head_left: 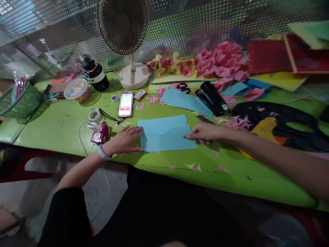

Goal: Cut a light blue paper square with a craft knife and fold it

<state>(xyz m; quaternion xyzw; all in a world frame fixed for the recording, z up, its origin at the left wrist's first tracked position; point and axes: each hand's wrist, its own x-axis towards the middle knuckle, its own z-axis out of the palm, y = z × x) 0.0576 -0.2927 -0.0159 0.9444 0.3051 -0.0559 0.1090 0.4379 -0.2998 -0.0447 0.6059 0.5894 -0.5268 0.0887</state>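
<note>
A light blue sheet of paper (164, 133) lies on the green table in front of me, with a faint crease running across its middle. My left hand (125, 139) rests flat at the sheet's left edge, fingers spread, fingertips touching the paper. At the right edge, my right hand (202, 133) pinches the paper between thumb and fingers. Another light blue piece (183, 101) lies behind the sheet, beside a black stapler (212, 98) and black-handled scissors (183, 87).
Behind stand a fan (133, 76), a black bottle (96, 73) and pink paper flowers (221, 60). A phone (125, 104), tape roll (95, 116) and purple power adapter (99, 133) lie left. Paper scraps dot the green table (167, 164); a black palette (272, 109) is right.
</note>
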